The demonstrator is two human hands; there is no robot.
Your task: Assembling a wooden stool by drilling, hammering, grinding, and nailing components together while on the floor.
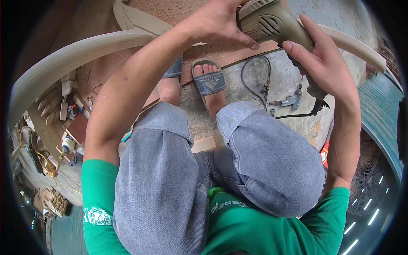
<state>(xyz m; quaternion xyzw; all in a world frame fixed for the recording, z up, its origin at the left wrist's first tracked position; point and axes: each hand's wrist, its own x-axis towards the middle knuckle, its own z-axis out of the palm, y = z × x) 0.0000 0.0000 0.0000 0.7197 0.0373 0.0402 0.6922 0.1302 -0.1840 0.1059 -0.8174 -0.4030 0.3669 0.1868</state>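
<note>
An olive-green corded power tool (pixel 272 23) with vent slots is at the top of the view; its working end lies out of the picture, so its exact kind cannot be told. My left hand (pixel 221 21) holds its front part from the left, thumb along the body, other fingers mostly hidden. Around its dark rear handle my right hand (pixel 327 63) is closed, with the thumb on top. A black cord (pixel 319 106) leaves the handle's end. Beneath the tool, a long curved pale wooden piece (pixel 80 51) stretches left and right; its contact with the tool is hidden.
An air blow gun (pixel 291 100) and a dark hose (pixel 242 74) lie on the concrete floor near my sandalled foot (pixel 209 80). Wood scraps, a glue bottle (pixel 68 144) and tools crowd the left. At right are a teal panel (pixel 382 110) and a fan (pixel 365 182).
</note>
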